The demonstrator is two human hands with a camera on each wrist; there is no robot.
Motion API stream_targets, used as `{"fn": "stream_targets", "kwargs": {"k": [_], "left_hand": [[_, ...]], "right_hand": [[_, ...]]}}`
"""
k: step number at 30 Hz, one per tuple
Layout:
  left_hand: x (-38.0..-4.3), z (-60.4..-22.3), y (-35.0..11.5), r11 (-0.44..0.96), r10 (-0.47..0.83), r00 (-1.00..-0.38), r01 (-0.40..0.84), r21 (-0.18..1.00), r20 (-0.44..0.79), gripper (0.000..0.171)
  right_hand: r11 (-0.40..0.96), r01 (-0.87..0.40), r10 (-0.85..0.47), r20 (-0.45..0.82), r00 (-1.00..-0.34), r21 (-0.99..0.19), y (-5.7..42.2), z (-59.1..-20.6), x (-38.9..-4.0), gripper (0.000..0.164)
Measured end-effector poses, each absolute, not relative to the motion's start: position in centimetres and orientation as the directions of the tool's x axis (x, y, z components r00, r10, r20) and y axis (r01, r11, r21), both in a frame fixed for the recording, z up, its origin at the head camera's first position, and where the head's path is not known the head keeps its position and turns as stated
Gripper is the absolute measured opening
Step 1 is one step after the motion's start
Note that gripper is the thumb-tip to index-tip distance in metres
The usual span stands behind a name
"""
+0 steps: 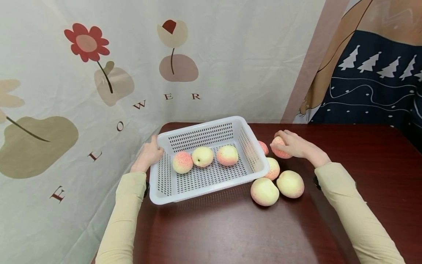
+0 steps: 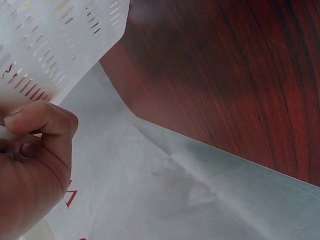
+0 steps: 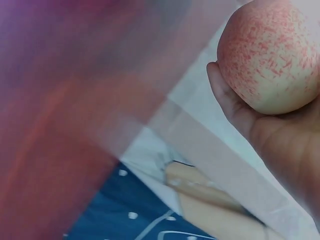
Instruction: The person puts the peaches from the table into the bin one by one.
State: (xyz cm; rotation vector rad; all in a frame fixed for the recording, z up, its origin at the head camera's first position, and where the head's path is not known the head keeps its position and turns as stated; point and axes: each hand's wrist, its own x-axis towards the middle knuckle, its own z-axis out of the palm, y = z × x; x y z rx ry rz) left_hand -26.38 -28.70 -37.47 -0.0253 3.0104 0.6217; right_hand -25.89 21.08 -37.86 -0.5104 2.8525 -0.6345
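Note:
A white perforated plastic basket [image 1: 204,189] holds three peaches, among them a pink-and-yellow peach [image 1: 182,162] at the left and a yellower one [image 1: 202,157] in the middle. My left hand [image 1: 149,154] grips the basket's left rim; in the left wrist view the thumb and curled fingers [image 2: 50,122] close round the edge. To the right of the basket, my right hand [image 1: 291,143] holds a red-speckled peach [image 3: 272,55], with the fingers curled round it. Beside the basket's right wall lie several more peaches, including a yellow one [image 1: 265,191] and another [image 1: 290,184]; one red peach [image 1: 263,147] is partly hidden.
The dark red wooden table [image 1: 230,227] ends at the left against a pale curtain [image 1: 250,66] printed with flowers and letters. Behind the right side hangs a navy section [image 1: 369,77] with white trees. The basket's right end overlaps the loose peaches in the head view.

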Motion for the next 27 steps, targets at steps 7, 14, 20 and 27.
{"fn": "stream_targets", "kwargs": {"k": [7, 14, 20, 27], "left_hand": [[-26.4, -37.4, -28.7, 0.918, -0.01, -0.998, -0.036, 0.394, -0.066, 0.066], [-26.4, -37.5, -28.8, 0.915, -0.02, -0.996, -0.053, 0.4, -0.086, 0.066], [-26.4, -37.6, -28.6, 0.906, -0.025, -0.995, -0.062, 0.418, -0.093, 0.065], [-26.2, -37.6, -28.6, 0.904, -0.039, -0.995, -0.077, 0.421, -0.097, 0.064]], "right_hand": [[0.85, -0.337, -0.38, -0.03, -0.924, -0.404, 19.2, -34.6, -25.8, 0.059], [0.842, -0.407, -0.427, 0.024, -0.904, -0.355, 16.5, -32.0, -25.7, 0.057], [0.804, -0.501, -0.501, 0.089, -0.861, -0.32, 13.8, -30.3, -25.4, 0.05], [0.748, -0.615, -0.601, 0.138, -0.787, -0.252, 9.8, -28.8, -25.1, 0.049]]}}
